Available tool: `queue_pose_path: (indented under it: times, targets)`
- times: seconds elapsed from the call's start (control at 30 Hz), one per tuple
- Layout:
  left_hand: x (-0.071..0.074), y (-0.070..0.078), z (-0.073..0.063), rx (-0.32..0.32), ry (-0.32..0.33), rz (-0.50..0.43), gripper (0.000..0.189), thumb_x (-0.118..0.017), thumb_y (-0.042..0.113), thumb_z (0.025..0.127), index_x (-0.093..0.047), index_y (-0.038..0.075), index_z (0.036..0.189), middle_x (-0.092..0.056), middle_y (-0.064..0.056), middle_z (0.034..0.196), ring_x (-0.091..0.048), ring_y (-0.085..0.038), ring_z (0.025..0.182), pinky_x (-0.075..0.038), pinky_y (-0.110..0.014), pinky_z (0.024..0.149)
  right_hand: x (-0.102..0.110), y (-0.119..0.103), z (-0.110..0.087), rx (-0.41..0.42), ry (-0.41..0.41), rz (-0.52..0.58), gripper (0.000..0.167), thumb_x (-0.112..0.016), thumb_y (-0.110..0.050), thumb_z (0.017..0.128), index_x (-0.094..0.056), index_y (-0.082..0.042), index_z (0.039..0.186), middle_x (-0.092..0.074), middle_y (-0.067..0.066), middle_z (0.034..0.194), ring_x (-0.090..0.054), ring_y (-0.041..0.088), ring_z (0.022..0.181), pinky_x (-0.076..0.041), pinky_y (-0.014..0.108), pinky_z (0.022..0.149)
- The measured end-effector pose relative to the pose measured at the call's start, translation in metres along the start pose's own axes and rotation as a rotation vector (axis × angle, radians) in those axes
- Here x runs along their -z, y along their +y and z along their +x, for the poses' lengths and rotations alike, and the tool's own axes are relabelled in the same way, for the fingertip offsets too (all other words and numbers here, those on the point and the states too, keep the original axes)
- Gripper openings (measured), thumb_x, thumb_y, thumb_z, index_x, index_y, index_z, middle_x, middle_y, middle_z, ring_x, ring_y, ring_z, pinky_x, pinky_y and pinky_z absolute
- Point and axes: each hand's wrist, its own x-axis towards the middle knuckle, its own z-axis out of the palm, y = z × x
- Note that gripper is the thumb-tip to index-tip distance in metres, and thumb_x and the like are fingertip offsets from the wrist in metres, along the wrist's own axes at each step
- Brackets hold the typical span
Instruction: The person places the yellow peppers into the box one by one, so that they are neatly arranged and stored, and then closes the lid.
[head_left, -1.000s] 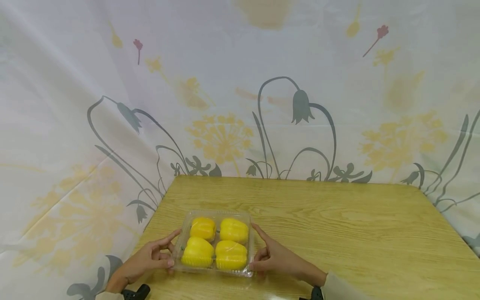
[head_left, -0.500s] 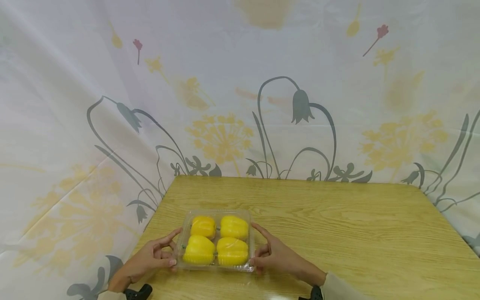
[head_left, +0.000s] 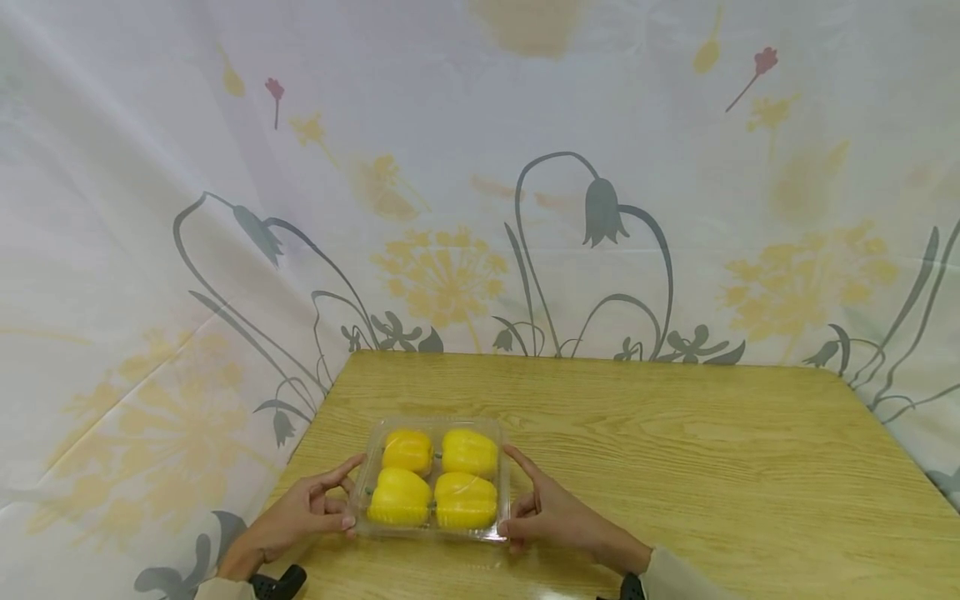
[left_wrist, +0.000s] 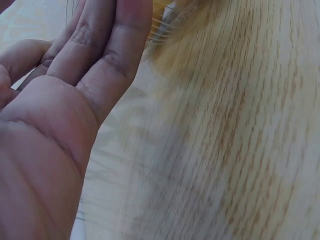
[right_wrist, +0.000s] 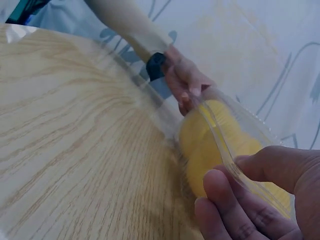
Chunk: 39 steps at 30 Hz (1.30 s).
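A clear plastic clamshell box (head_left: 438, 425) holds several yellow bell peppers (head_left: 465, 500), laid two by two. My left hand (head_left: 307, 510) grips its left side, the thumb at the near corner and the index finger stretched along the edge. On the opposite side my right hand (head_left: 551, 512) pinches the rim between thumb and fingers, as the right wrist view shows. In that view the box (right_wrist: 227, 150) appears raised off the wood. The left wrist view shows mostly the palm and fingers, with only a sliver of the box (left_wrist: 172, 20) at the top.
Under the box lies a wood-grain table (head_left: 675, 467), reaching far to the right. A pale flower-patterned cloth (head_left: 480, 167) hangs behind it and down its left side. Dark wrist straps (head_left: 279, 582) sit at the cuffs of light sleeves.
The box and the peppers have shifted slightly up in the head view, the near edge most. Both hands keep their grip on the sides and barely move.
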Motion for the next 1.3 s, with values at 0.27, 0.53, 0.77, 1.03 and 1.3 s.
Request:
queue_pose_path:
  times: [0.27, 0.53, 0.77, 1.03, 1.3]
  targets:
    - [0.0, -0.001, 0.002, 0.002, 0.022, -0.021, 0.082, -0.054, -0.016, 0.099, -0.006, 0.0, 0.164, -0.05, -0.015, 0.119, -0.073, -0.018, 0.087, -0.061, -0.05, 0.085, -0.002, -0.003, 0.0, -0.031, 0.04, 0.014, 0.109, -0.074, -0.005, 0.095, 0.005, -0.028, 0.166, -0.072, 0.022, 0.089, -0.071, 0.021, 0.071, -0.064, 0.039, 0.073]
    - [-0.002, -0.002, 0.003, 0.008, 0.033, -0.044, 0.083, -0.053, -0.016, 0.099, -0.005, 0.0, 0.164, -0.05, -0.016, 0.124, -0.07, -0.013, 0.086, -0.063, -0.037, 0.083, -0.005, -0.003, 0.001, -0.019, 0.054, 0.028, 0.11, -0.075, -0.003, 0.094, 0.005, -0.027, 0.166, -0.072, 0.015, 0.085, -0.07, 0.02, 0.07, -0.063, 0.038, 0.073]
    - [-0.005, -0.004, 0.004, 0.01, 0.058, -0.117, 0.082, -0.051, -0.02, 0.097, -0.009, 0.003, 0.165, -0.052, -0.014, 0.125, -0.068, -0.012, 0.085, -0.062, -0.031, 0.08, -0.005, -0.003, 0.002, -0.025, 0.061, 0.05, 0.11, -0.074, -0.001, 0.093, 0.004, -0.027, 0.166, -0.072, 0.016, 0.086, -0.07, 0.02, 0.07, -0.063, 0.037, 0.071]
    - [-0.007, 0.002, 0.007, 0.044, 0.093, -0.149, 0.08, -0.052, -0.017, 0.098, -0.017, 0.008, 0.166, -0.052, -0.011, 0.121, -0.067, -0.011, 0.08, -0.062, -0.032, 0.079, -0.006, -0.002, 0.003, -0.025, 0.073, 0.057, 0.112, -0.075, -0.001, 0.092, 0.005, -0.024, 0.166, -0.071, 0.014, 0.086, -0.071, 0.02, 0.071, -0.064, 0.037, 0.072]
    - [-0.006, 0.009, 0.009, 0.166, 0.141, -0.037, 0.081, -0.055, -0.01, 0.1, -0.012, 0.008, 0.166, -0.05, -0.015, 0.116, -0.068, -0.017, 0.079, -0.062, -0.038, 0.082, -0.006, -0.003, 0.002, -0.023, 0.083, 0.036, 0.111, -0.074, -0.001, 0.093, 0.005, -0.024, 0.167, -0.071, 0.014, 0.085, -0.07, 0.02, 0.071, -0.064, 0.039, 0.073]
